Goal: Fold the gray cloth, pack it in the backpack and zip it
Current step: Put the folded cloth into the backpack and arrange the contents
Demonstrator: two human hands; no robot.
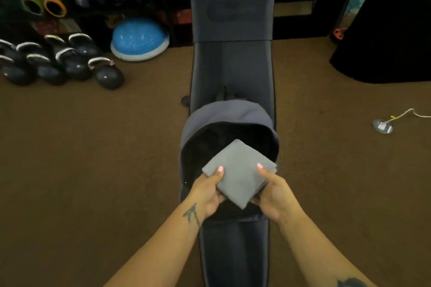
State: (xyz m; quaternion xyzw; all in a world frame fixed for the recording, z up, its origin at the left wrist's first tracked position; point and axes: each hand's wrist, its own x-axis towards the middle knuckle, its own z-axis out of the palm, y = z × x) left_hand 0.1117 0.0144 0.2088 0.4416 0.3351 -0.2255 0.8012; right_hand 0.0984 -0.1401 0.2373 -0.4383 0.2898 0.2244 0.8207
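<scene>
I hold the folded gray cloth (240, 172) as a neat square over the gaping mouth of the gray backpack (217, 114), which lies unzipped on a long dark padded tabletop (233, 65) running away from me down the middle of the view. My left hand (207, 191) has its grip pinching the cloth's left corner, thumb on top and fingers beneath; my right hand (271, 190) pinches the right edge the same way, thumb pressed on the upper face. The cloth's far corner points into the black interior of the bag, its near corner hangs above the bag's front lip, and I cannot tell whether it touches the rim. Nothing stands between the cloth and the opening. On the brown carpet (93, 147) to the left sit a cluster of black kettlebells (70, 63) and, just beyond them, a blue half-dome balance trainer (139, 38); rolled mats (44, 4) in green and orange lie on dark shelves behind. To the right, well apart from the tabletop, a small silvery disc with a pale cord (382, 126) rests on the carpet, near a tall black shape (391, 30).
</scene>
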